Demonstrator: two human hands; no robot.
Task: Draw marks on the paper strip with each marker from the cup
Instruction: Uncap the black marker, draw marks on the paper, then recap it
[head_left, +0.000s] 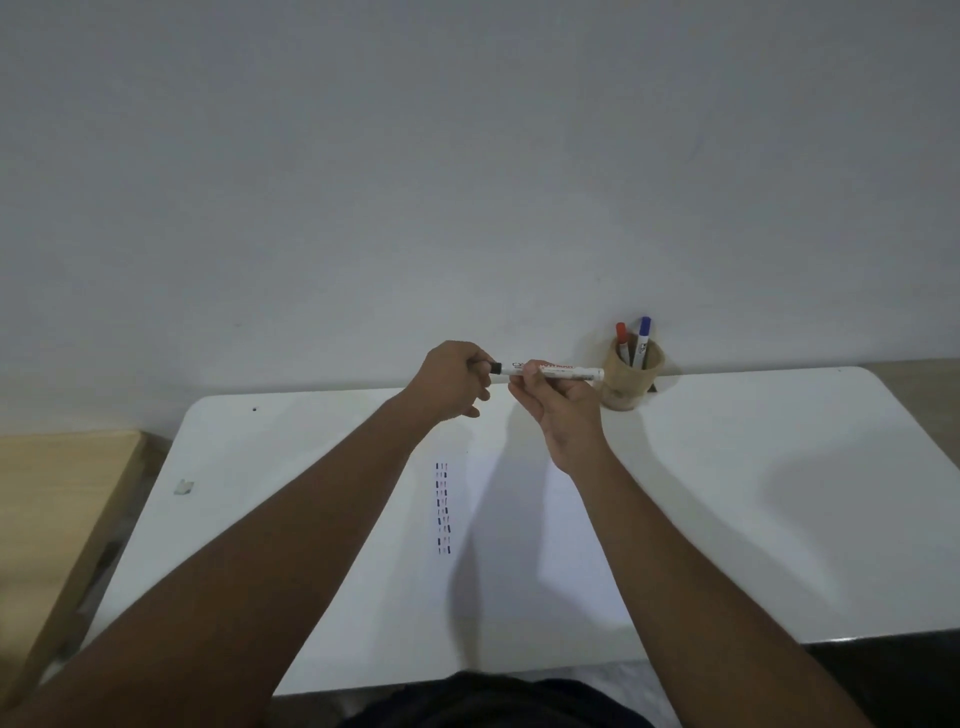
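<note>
Two hands on one marker | axis horizontal, held above table | right hand pinches barrel | left hand pinches black cap end | paper strip lies below, nearer the person | cup just right.

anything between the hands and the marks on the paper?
Nothing. In the head view, only bare white table and arm shadow separate the hands, left and right, from the marks.

Bare forearms, no sleeves — dark clothing at the lap.
</note>
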